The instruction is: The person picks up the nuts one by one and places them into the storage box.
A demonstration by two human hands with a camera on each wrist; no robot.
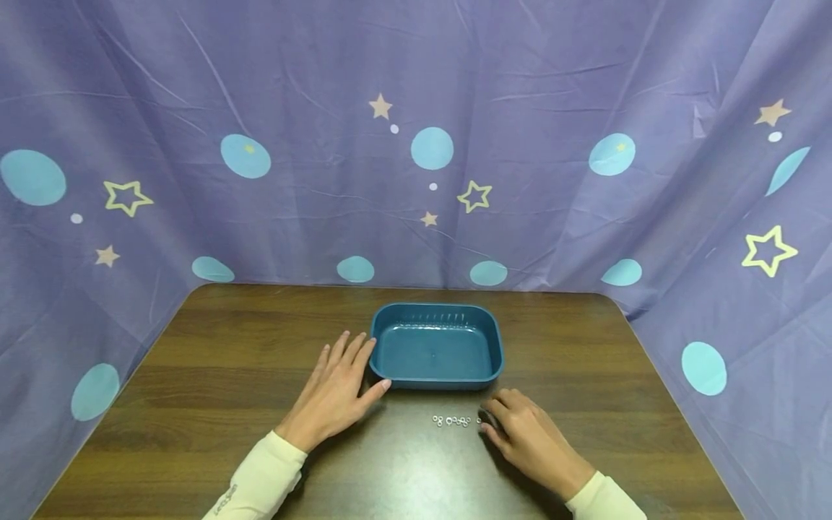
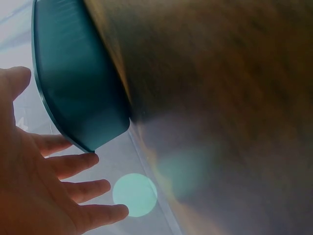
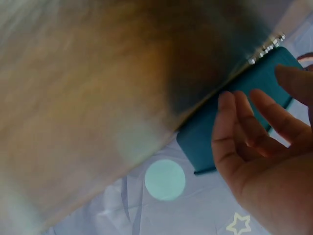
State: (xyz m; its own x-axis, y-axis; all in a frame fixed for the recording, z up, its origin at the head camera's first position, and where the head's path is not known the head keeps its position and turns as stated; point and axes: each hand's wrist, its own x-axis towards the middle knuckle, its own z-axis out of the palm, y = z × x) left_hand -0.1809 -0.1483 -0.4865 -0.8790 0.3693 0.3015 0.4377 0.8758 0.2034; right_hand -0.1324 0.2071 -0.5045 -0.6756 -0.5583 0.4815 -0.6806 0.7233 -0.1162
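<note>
A teal plastic tray (image 1: 435, 385) stands in the middle of the table in the head view, with nothing lying in it. My left hand (image 1: 333, 404) is at its left side, fingers spread and fairly straight, fingertips by the rim; the left wrist view shows fingers overlapping the tray's edge (image 2: 61, 129). In front of the tray lies a short row of several small silvery rings (image 1: 458, 420), too small to tell whether they are nuts or washers. Just right of them is my right hand (image 1: 529, 430), fingers loosely bent and thumb apart, beside the rightmost ring. Nothing shows between its fingers (image 3: 226, 112).
The brown wood-grain table (image 1: 260, 332) extends around the tray and both hands. A purple curtain (image 1: 312, 144) with stars and blue spots hangs behind the table and along both sides.
</note>
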